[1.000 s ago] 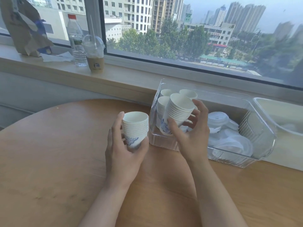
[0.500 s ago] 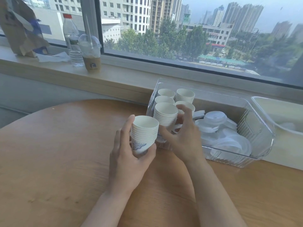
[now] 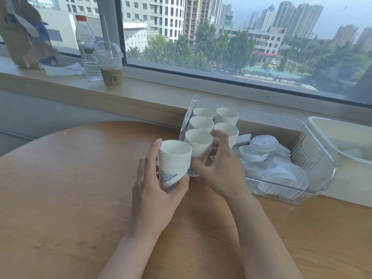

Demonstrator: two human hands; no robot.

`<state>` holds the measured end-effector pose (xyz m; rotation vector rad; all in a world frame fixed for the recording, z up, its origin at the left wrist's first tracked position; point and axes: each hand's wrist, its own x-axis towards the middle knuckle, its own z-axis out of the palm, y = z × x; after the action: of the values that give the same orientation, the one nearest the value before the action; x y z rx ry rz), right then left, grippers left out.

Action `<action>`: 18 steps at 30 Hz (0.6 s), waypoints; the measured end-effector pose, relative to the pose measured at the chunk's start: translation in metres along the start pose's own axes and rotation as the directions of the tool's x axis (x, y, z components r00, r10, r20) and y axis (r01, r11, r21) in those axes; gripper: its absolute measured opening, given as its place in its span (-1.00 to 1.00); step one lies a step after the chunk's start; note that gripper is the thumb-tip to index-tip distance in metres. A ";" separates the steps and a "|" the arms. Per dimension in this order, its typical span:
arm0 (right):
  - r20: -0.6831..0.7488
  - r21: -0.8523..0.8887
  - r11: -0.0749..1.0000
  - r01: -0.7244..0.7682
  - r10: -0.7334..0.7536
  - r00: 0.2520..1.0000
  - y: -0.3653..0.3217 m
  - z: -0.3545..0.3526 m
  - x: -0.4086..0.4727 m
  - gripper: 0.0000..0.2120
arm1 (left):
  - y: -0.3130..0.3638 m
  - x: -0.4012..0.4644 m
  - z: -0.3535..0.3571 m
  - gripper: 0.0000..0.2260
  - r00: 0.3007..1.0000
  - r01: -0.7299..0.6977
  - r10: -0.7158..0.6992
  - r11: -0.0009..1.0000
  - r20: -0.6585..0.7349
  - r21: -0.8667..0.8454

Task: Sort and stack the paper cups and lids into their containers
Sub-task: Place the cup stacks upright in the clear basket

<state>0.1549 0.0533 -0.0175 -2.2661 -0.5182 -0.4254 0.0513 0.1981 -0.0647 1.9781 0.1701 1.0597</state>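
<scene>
My left hand [image 3: 155,194] holds a stack of white paper cups [image 3: 174,162] with a blue pattern, just above the wooden table and left of a clear plastic container [image 3: 281,195]. Several cup stacks stand in the container's left end. My right hand [image 3: 220,170] reaches over the front wall. Its thumb and fingers curl around the nearest cup stack [image 3: 199,144], which stands inside. White and clear lids [image 3: 263,144] lie piled loosely in the container's right half.
A second pale container [image 3: 342,127] sits to the right, against the windowsill. On the sill at the back left stand a water bottle [image 3: 88,47], an iced drink cup [image 3: 111,67] and a brown paper bag [image 3: 24,35]. The round wooden table [image 3: 60,188] spreads left.
My right hand has lowered its cup stack into the container's near left corner. My left hand has brought its stack right, close beside the container.
</scene>
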 end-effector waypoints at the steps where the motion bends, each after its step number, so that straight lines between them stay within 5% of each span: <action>1: 0.006 0.005 1.000 -0.003 0.003 1.000 -0.001 -0.001 0.000 -0.34 | 0.000 0.000 0.000 -0.16 1.000 0.002 -0.002 1.000 0.003 -0.003; 18: 0.027 0.223 0.974 -0.035 0.029 0.999 -0.003 -0.011 0.003 -0.38 | 0.006 0.000 -0.002 -0.16 1.000 0.015 -0.015 0.999 0.005 0.031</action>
<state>0.1544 0.0474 -0.0075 -2.0614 -0.5144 -0.3073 0.0486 0.1959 -0.0600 2.0041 0.1996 1.0480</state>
